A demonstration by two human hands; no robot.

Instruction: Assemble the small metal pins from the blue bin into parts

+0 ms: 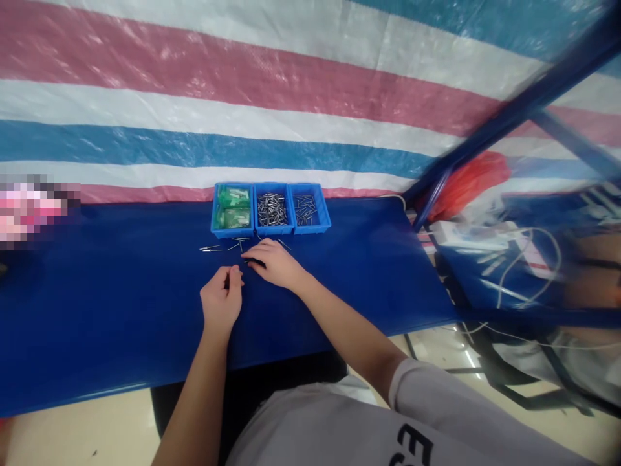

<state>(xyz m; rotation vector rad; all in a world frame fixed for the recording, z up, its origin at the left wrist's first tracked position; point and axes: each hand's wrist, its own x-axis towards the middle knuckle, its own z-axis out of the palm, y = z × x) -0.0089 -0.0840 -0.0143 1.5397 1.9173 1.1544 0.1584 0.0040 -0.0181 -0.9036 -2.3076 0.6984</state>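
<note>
My left hand (222,296) is closed above the blue table, its thumb pressed against curled fingers. Whatever it holds, if anything, is hidden. Just right of it, my right hand (274,264) reaches in with thumb and fingertips drawn together in a pinch; something thin and dark seems to show at the tips, too small to name. Beyond the fingers lie several loose thin metal pins (210,248), which look like rivets. Behind them stand three joined blue bins: one with green plastic packets (236,217), one full of metal pins (272,210), one with fewer pins (305,208).
The blue table (121,310) runs across the view, with a striped plastic sheet (291,97) behind it. At right are a blue metal frame (490,123), a red plastic bag (470,184), white cables and a blurred person. A pixelated patch covers the left edge.
</note>
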